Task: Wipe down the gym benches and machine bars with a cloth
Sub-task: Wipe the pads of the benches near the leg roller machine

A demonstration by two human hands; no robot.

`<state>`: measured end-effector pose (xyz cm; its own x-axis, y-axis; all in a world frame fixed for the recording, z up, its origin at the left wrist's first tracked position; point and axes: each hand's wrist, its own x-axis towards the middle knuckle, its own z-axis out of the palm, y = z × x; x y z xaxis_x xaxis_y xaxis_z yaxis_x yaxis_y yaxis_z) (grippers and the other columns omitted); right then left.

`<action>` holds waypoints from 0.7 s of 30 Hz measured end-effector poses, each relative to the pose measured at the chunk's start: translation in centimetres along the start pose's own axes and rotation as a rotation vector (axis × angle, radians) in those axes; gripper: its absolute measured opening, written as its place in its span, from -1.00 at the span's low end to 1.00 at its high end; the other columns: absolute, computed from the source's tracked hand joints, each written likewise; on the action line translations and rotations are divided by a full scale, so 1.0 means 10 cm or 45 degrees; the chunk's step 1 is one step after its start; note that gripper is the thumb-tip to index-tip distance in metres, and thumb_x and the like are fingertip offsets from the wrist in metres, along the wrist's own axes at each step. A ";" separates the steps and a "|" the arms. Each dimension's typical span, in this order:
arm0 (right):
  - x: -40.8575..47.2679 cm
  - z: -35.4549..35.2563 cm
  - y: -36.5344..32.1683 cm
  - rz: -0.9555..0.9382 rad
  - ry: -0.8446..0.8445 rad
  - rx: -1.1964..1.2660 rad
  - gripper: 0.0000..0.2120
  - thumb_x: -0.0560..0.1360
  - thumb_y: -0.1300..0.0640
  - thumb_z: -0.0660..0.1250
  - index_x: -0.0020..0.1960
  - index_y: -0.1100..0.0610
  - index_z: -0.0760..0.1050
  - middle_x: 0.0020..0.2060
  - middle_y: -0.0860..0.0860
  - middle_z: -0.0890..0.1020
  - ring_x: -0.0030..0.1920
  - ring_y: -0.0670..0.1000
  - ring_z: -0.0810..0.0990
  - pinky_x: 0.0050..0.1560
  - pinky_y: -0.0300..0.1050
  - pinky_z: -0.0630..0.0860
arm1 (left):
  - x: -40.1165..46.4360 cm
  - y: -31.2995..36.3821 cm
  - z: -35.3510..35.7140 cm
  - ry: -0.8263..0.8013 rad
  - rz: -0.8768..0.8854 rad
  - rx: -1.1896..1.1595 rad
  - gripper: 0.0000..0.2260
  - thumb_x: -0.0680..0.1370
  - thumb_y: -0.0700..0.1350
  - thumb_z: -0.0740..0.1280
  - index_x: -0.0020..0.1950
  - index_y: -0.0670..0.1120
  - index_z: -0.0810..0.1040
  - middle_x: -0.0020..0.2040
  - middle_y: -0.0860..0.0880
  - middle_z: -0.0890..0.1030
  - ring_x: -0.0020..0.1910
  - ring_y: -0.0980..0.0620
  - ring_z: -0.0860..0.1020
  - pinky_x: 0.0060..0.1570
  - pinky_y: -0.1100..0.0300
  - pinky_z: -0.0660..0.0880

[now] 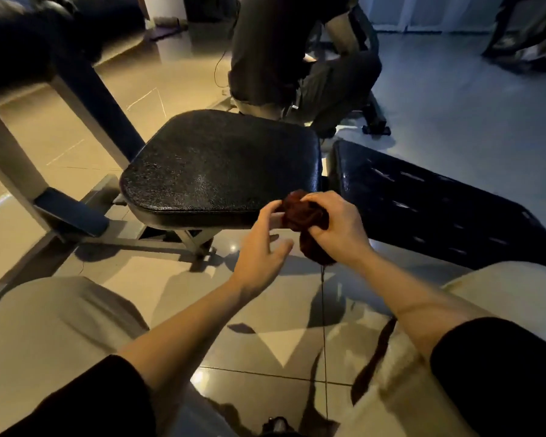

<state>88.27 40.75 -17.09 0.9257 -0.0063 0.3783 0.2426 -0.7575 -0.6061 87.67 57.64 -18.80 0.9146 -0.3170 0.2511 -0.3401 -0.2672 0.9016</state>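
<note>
A dark red cloth (300,212) is bunched up in my right hand (336,227), which grips it in front of the black padded bench seat (221,165). A loose thread hangs down from the cloth. My left hand (262,247) is beside it with fingers spread, its fingertips touching the cloth's left edge. Both hands hover just off the seat's front right corner. The bench's long black back pad (438,209) slopes away to the right.
A grey and blue machine frame (76,127) stands at the left. A person in dark clothes (297,58) crouches behind the seat. The floor (265,310) is glossy tile. My knees in light trousers flank the bottom of the view.
</note>
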 end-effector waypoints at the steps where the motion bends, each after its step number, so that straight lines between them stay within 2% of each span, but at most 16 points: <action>1: 0.00 -0.04 0.05 0.057 0.084 -0.069 -0.55 0.37 0.34 0.42 0.22 0.07 0.50 0.11 0.04 0.52 0.12 0.05 0.52 0.15 -0.11 0.45 | 0.04 -0.03 -0.07 0.040 0.072 0.276 -0.53 0.54 -0.28 0.34 0.42 -0.04 0.35 0.32 0.01 0.46 0.30 0.14 0.42 0.25 0.33 0.37; 4: -0.03 -0.08 0.20 0.237 0.244 -0.198 -0.61 0.38 0.34 0.42 0.15 0.10 0.44 0.08 0.06 0.45 0.06 0.06 0.49 0.00 -0.16 0.40 | 0.19 -0.12 -0.32 0.085 0.343 0.870 -0.62 0.48 -0.28 0.40 0.29 -0.11 0.51 0.33 -0.07 0.46 0.33 -0.03 0.40 0.33 0.10 0.36; 6: -0.06 0.02 0.26 0.258 0.247 -0.224 -0.62 0.36 0.36 0.42 0.09 0.11 0.42 0.03 0.02 0.40 0.01 0.09 0.49 -0.07 -0.14 0.40 | 0.26 -0.22 -0.45 0.006 0.439 1.111 -0.54 0.44 -0.29 0.43 0.34 -0.14 0.48 0.37 -0.13 0.43 0.38 -0.13 0.35 0.39 -0.04 0.31; 8: -0.07 0.20 0.26 0.223 0.229 -0.201 -0.62 0.35 0.37 0.43 0.07 0.10 0.40 0.04 0.02 0.39 0.03 0.11 0.50 -0.07 -0.07 0.49 | 0.27 -0.32 -0.53 -0.052 0.446 1.277 -0.41 0.42 -0.27 0.44 0.43 -0.15 0.39 0.43 -0.17 0.37 0.44 -0.18 0.28 0.46 -0.12 0.16; 10: -0.06 0.42 0.19 0.218 0.269 -0.168 -0.61 0.37 0.34 0.44 0.09 0.09 0.39 0.10 0.04 0.40 0.09 0.12 0.50 0.00 0.03 0.58 | 0.23 -0.42 -0.59 -0.068 0.374 1.367 -0.32 0.42 -0.24 0.45 0.50 -0.13 0.28 0.49 -0.17 0.28 0.50 -0.17 0.19 0.48 -0.12 -0.01; 12: -0.03 0.60 0.09 0.263 0.368 -0.192 -0.61 0.36 0.33 0.45 0.11 0.11 0.40 0.11 0.07 0.40 0.11 0.15 0.49 -0.02 0.08 0.60 | 0.18 -0.51 -0.66 -0.035 0.312 1.406 -0.24 0.39 -0.22 0.48 0.53 -0.14 0.22 0.51 -0.17 0.24 0.52 -0.16 0.13 0.48 -0.12 -0.09; 15: -0.01 0.78 -0.02 0.322 0.468 -0.293 -0.58 0.33 0.31 0.48 0.13 0.18 0.44 0.10 0.16 0.43 0.12 0.22 0.47 -0.09 0.10 0.60 | 0.10 -0.63 -0.80 -0.014 0.279 1.473 -0.20 0.38 -0.21 0.50 0.54 -0.12 0.19 0.53 -0.18 0.21 0.53 -0.16 0.10 0.48 -0.18 -0.10; 19: 0.00 1.10 -0.28 0.205 0.540 -0.372 -0.57 0.25 0.34 0.52 0.08 0.22 0.50 0.02 0.23 0.49 -0.03 0.25 0.51 -0.29 -0.01 0.57 | 0.05 -0.70 -1.00 -0.076 0.315 1.549 -0.16 0.38 -0.14 0.52 0.56 -0.07 0.16 0.54 -0.15 0.18 0.54 -0.15 0.08 0.45 -0.23 -0.11; 21: 0.00 1.25 -0.40 0.179 0.548 -0.344 -0.57 0.25 0.35 0.53 0.07 0.21 0.50 0.00 0.23 0.50 -0.05 0.24 0.51 -0.30 -0.03 0.57 | 0.05 -0.71 -1.06 -0.108 0.348 1.569 -0.15 0.38 -0.11 0.53 0.56 -0.07 0.15 0.55 -0.14 0.18 0.54 -0.15 0.09 0.45 -0.24 -0.09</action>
<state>90.94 51.91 -23.41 0.7274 -0.3444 0.5936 -0.0118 -0.8711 -0.4910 92.83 69.07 -21.33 0.7813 -0.5403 0.3125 -0.5344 -0.8377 -0.1123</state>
